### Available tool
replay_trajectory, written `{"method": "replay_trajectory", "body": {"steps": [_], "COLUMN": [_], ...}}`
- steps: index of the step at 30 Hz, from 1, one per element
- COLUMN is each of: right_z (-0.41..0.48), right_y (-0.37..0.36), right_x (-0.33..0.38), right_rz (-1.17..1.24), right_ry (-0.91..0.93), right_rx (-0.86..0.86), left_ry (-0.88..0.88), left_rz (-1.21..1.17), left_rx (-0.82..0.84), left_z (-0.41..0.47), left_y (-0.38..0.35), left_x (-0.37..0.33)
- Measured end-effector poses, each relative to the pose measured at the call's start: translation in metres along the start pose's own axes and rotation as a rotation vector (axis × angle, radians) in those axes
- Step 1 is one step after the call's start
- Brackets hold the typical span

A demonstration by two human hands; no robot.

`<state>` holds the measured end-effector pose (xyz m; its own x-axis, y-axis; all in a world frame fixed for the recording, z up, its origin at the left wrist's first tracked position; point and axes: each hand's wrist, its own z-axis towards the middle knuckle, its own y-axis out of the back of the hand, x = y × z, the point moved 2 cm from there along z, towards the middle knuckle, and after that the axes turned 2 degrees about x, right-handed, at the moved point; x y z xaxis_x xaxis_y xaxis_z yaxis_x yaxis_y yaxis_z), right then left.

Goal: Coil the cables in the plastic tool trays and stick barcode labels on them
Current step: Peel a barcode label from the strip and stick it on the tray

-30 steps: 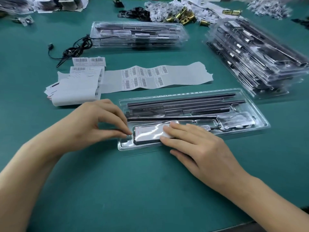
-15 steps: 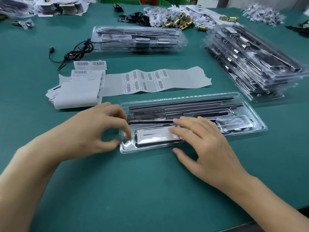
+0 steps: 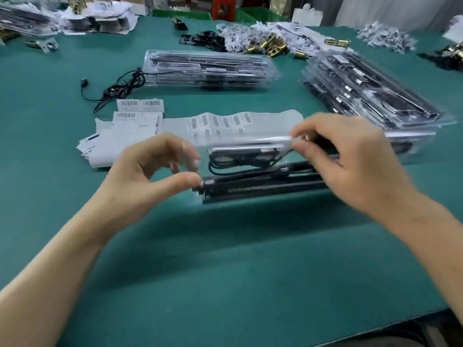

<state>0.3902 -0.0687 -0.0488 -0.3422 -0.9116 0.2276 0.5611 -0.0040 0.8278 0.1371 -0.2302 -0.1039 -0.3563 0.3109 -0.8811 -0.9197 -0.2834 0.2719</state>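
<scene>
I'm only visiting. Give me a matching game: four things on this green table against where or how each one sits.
Things: 1 nearest clear tray; 2 loose black cable; 3 barcode label strip; 4 brass parts.
States: A among paper scraps, far side; B flat, just behind the tray; C tilted up on edge; D by the left end of the far tray stack.
Pairs: 1-C; 2-D; 3-B; 4-A.

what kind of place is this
Probably a factory packing bench: stacks of clear plastic tool trays, a sheet of barcode labels, and loose brass hardware on a green work table.
</scene>
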Motion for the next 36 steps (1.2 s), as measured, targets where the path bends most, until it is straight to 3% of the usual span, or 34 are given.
{"method": "replay_trajectory", "body": {"steps": [4, 7, 13, 19, 21, 25, 31, 36], "right_z": [0.041, 0.045, 0.023, -0.015, -0.020, -0.019, -0.019, -0.014], "right_y": [-0.009, -0.043, -0.074, -0.065, -0.070, -0.080, -0.093, -0.071], "right_x": [-0.003, -0.010, -0.037, -0.051, -0.050, -0.040, -0.023, -0.036], "right_rz": [0.174, 0.285, 0.162, 0.088, 0.104, 0.143, 0.217, 0.419], "right_ry": [-0.127, -0.252, -0.352, -0.404, -0.414, -0.411, -0.374, -0.496], "right_rx": [0.208, 0.291, 0.339, 0.264, 0.276, 0.237, 0.199, -0.005], "left_ry": [0.228, 0.418, 0.639, 0.585, 0.553, 0.416, 0.245, 0.336], "left_rz": [-0.106, -0.087, 0.103, 0.884, 1.065, 0.925, 0.890, 0.793], "left_rx": [-0.192, -0.213, -0.151, -0.047, -0.086, -0.232, 0.121, 0.215], "left_z": [0.003, 0.001, -0.002, -0.006, -0.005, 0.009, 0.099, 0.191], "left_y": [0.001, 0.010, 0.016, 0.032, 0.034, 0.023, -0.013, -0.053], "left_x": [0.011, 0.027, 0.043, 0.035, 0.025, 0.004, 0.012, 0.058]}}
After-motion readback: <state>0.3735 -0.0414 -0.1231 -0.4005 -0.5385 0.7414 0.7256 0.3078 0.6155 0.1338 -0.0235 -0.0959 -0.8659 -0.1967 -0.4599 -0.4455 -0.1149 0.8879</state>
